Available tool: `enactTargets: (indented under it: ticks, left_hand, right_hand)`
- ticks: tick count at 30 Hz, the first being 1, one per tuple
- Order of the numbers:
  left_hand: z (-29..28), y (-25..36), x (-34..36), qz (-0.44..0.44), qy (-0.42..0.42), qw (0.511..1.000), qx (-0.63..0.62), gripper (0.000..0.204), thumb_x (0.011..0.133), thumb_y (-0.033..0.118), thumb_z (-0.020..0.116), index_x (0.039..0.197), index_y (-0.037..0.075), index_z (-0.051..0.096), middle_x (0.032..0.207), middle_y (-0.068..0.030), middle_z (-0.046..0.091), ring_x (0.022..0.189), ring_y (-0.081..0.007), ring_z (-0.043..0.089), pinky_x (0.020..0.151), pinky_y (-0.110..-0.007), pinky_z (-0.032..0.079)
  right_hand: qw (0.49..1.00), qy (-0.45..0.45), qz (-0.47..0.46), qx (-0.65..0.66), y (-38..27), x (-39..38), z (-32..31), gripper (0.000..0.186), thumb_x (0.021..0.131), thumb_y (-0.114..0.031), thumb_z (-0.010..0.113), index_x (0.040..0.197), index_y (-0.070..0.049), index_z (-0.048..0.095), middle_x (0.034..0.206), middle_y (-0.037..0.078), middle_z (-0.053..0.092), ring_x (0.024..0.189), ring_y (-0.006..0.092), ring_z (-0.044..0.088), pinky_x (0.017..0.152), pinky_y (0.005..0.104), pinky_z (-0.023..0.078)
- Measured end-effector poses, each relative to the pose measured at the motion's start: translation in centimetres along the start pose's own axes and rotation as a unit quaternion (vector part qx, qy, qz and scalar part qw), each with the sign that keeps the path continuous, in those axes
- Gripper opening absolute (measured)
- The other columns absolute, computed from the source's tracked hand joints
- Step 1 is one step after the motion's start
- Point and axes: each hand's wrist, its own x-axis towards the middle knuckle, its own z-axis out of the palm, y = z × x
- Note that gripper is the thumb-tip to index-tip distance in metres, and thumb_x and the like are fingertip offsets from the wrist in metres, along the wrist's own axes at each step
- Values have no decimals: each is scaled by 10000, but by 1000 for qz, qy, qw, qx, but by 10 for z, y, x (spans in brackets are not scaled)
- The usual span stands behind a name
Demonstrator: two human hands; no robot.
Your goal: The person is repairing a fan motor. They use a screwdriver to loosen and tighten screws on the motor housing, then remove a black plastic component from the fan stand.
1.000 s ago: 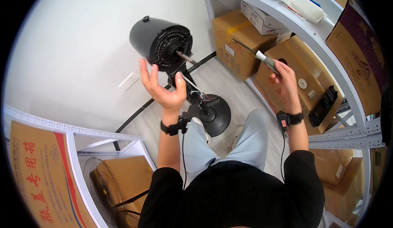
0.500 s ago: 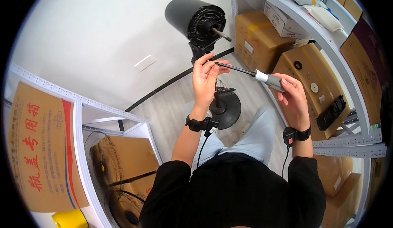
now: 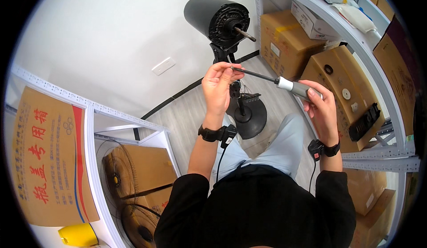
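Observation:
My right hand (image 3: 320,103) grips the grey and white handle of a screwdriver (image 3: 258,75), whose dark shaft points left. At its tip, the thumb and fingers of my left hand (image 3: 218,85) are pinched together. Something tiny and pale seems to sit between them there, too small to name. Beyond my hands stands a fan motor (image 3: 218,21) in a black housing, its bare metal shaft sticking out toward the right. It is mounted on a black stand with a round base (image 3: 249,121) on the floor.
At right, a cardboard box (image 3: 351,88) carries a black ring (image 3: 328,69), a white disc (image 3: 346,93) and a black plastic cover (image 3: 364,122). Shelving (image 3: 360,43) curves along that side. Wire fan guards (image 3: 118,177) lean by boxes at lower left. A wall socket (image 3: 163,66) is behind.
My left fingers have closed in around the screwdriver's tip, where they were looser before. The right hand keeps its hold on the handle. The whole view has shifted slightly.

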Motion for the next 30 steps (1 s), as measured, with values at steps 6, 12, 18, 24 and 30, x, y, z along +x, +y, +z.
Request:
enactTargets:
  ticks: [6,12,18,24,30]
  left_hand:
    - [3,-2,4,-11,-10,1000,16,126,987,52,579,1095,-12,595,1057,-211,688,954,-276,702,831,-372,605]
    - [5,7,11,-17,-40,992,118,147,983,59,590,1092,-40,599,1035,-209,693,929,-276,710,816,-372,606]
    - [12,8,16,-18,-49,993,103,179,985,58,586,1126,-51,593,1035,-212,693,920,-270,713,808,-366,606]
    - [30,22,16,1,23,987,161,286,984,72,590,1247,-34,552,1012,-203,697,825,-221,707,724,-329,595]
    - [16,56,55,253,79,814,517,294,914,73,646,1203,26,633,1127,-144,670,990,-238,647,810,-354,527]
  right_hand:
    - [993,27,-53,-102,-4,-11,-2,313,907,-126,661,1182,23,661,941,80,674,782,122,627,629,238,483]
    - [876,23,-309,-371,-8,-15,0,365,778,-19,749,1136,3,675,1107,174,671,1010,297,658,870,341,518]
    - [827,27,-397,-398,0,-16,-1,415,736,2,791,1137,-6,683,1113,177,673,970,311,678,828,355,548]
    - [840,90,-377,-379,0,-19,-4,368,748,15,767,1107,11,687,1068,189,690,939,307,689,823,342,546]
    - [818,177,-383,-391,-9,-1,8,334,767,10,754,1094,5,691,1059,173,697,942,294,690,821,339,543]
